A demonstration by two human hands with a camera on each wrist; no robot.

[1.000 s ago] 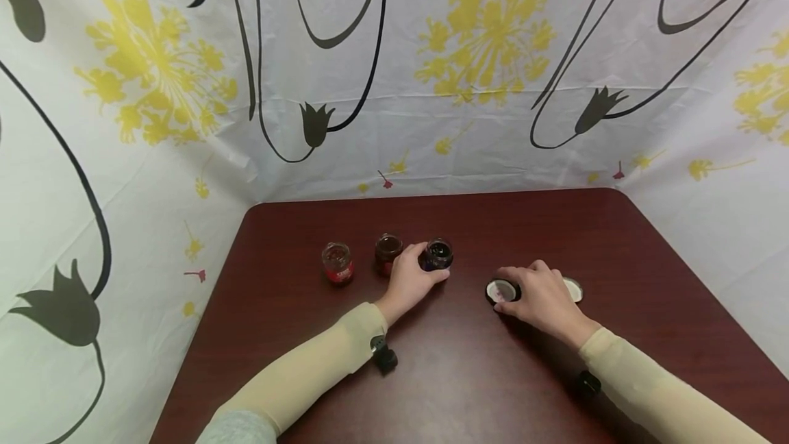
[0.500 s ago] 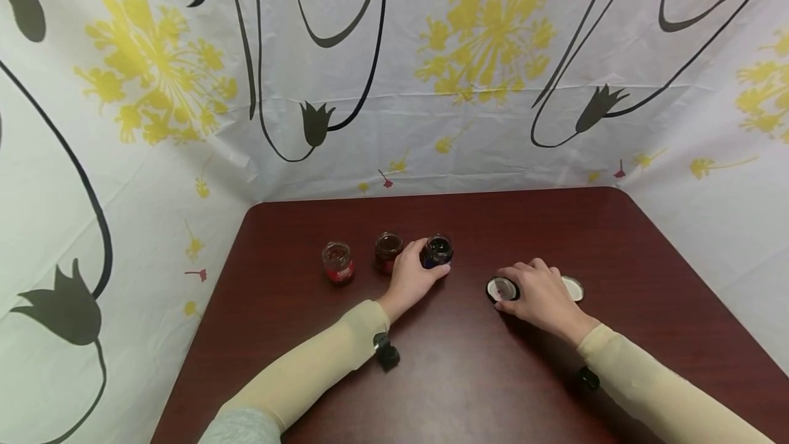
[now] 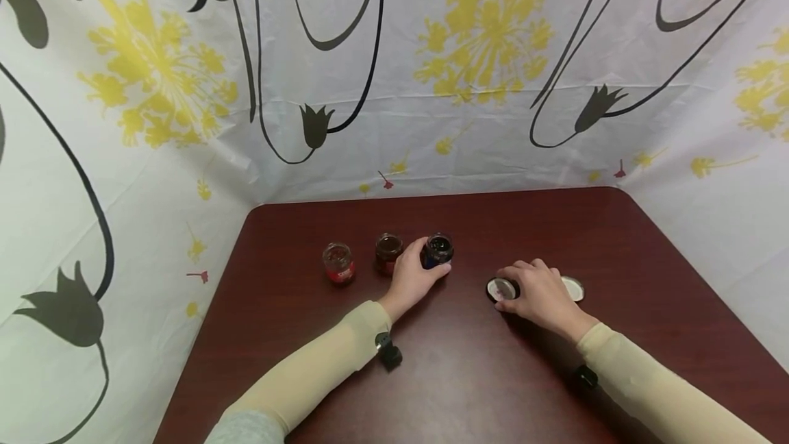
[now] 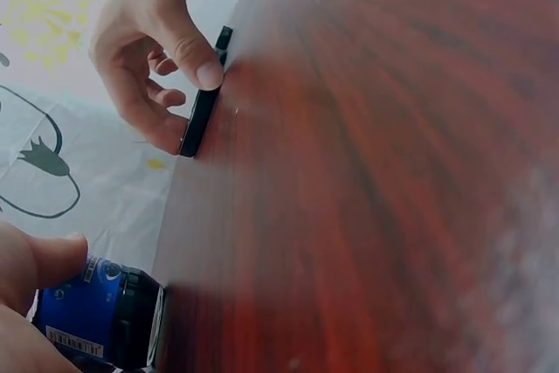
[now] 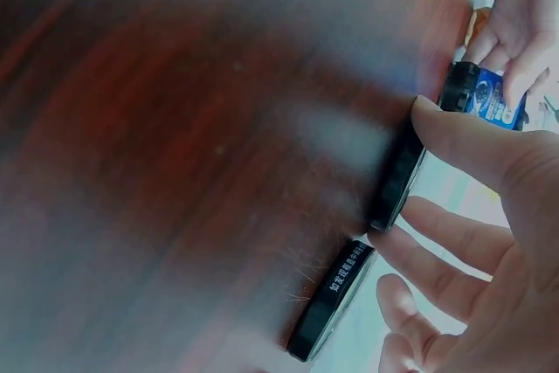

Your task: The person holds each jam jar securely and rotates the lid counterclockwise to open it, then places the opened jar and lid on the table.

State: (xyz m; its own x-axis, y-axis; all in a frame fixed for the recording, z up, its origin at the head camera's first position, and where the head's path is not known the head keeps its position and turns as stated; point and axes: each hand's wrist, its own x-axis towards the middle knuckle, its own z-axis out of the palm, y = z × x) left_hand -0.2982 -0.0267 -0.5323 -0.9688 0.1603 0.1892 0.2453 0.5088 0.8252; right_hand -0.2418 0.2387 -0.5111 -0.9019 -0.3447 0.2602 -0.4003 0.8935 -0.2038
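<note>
My left hand grips a lidless glass jar of dark contents from its left side. The jar stands upright on the table, and its blue label shows in the left wrist view. To the right, my right hand pinches a black-rimmed jar lid between thumb and fingers; the lid lies on the table, pale inside up. A second lid, also inside up, is partly hidden behind that hand. White lettering marks this second lid's black rim in the right wrist view.
Two more lidless jars stand left of my left hand: a dark one close beside it and a red-labelled one farther left. The dark red table has rounded back corners. A patterned curtain hangs behind it and at both sides.
The left hand and its jar have shifted very slightly away, toward the back of the table. The right hand keeps its pinch on the lid in the same place.
</note>
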